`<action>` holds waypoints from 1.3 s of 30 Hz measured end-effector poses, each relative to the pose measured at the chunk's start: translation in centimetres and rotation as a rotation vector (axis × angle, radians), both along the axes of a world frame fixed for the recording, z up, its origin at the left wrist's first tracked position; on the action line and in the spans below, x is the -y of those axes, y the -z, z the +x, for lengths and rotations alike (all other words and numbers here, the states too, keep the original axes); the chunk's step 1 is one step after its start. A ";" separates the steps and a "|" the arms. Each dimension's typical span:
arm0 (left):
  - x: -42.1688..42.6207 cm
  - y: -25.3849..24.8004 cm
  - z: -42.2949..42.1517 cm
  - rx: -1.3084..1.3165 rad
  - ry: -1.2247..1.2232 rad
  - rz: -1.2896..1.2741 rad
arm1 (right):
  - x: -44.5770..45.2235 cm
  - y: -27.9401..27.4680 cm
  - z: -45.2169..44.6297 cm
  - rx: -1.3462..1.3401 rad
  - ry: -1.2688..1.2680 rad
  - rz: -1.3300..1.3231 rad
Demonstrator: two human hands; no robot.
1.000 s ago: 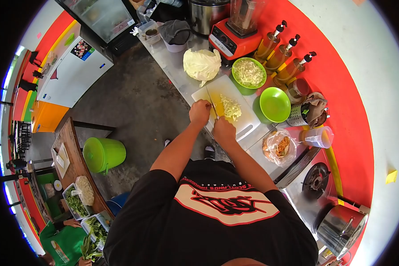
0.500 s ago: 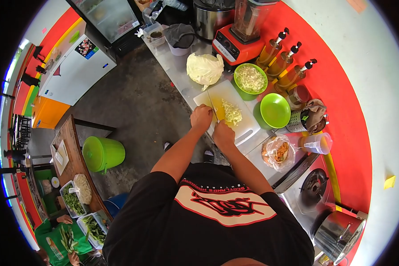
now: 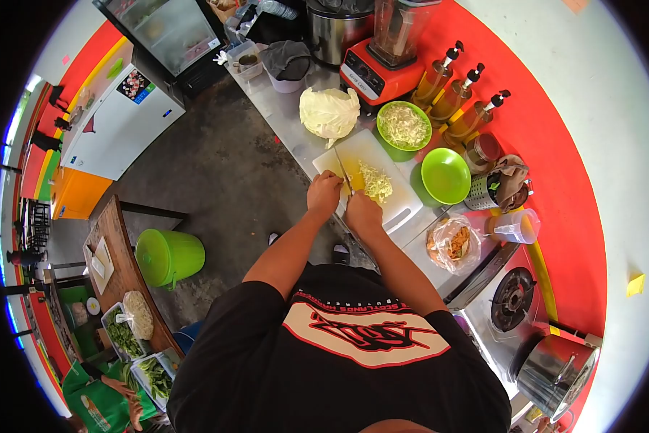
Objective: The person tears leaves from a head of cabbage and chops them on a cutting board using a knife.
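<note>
Gripping the knife point(image 3: 344, 169) in the right hand point(image 3: 363, 211), with fingers wrapped firmly round the handle at the near side of the board point(image 3: 404, 196). Resting the left hand point(image 3: 325, 191) half-curled over the board's left edge, fingertips just beside the blade (impossible to tell whether holding anything underneath).

Seeing shreds point(image 3: 376, 186) heaped on the board right of the blade, and a whole cabbage point(image 3: 329, 114) by the far corner.

Noting more pale shreds in a green bowl point(image 3: 411, 147) beyond the board, near a second bowl point(image 3: 446, 177); also orange food point(image 3: 459, 242) in a clear bag point(image 3: 440, 252), and amber liquid in the pump bottles point(image 3: 433, 81) by the red wall point(image 3: 534, 144).

Compared with half a second ago, finding both hands almost unmoved at the board. Noticing greens held up then before the co-worker's shirt point(image 3: 93, 404), but now an arm point(image 3: 131, 404) across it, near the tubs point(image 3: 138, 356).
</note>
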State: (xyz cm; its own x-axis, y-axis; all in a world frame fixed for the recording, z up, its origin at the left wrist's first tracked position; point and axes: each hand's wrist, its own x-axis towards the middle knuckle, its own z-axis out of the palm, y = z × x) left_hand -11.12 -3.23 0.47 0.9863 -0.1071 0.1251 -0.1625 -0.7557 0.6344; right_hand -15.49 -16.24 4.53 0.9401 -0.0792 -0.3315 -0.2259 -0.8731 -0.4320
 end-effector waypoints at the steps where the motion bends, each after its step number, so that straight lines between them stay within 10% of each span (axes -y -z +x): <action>1: 0.0 0.0 0.1 -0.015 -0.012 -0.008 | 0.0 -0.1 -0.3 -0.013 0.008 -0.006; 39: -1.2 0.5 -0.9 -0.041 0.012 0.002 | -0.7 1.7 -1.1 0.024 0.036 -0.016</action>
State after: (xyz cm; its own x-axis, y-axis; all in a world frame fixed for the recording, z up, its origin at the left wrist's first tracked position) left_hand -11.98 -2.00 -0.02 0.9893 -0.1189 0.0840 -0.1450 -0.7551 0.6394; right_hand -16.58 -15.57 2.82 0.9441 -0.1185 -0.3076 -0.2473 -0.8715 -0.4235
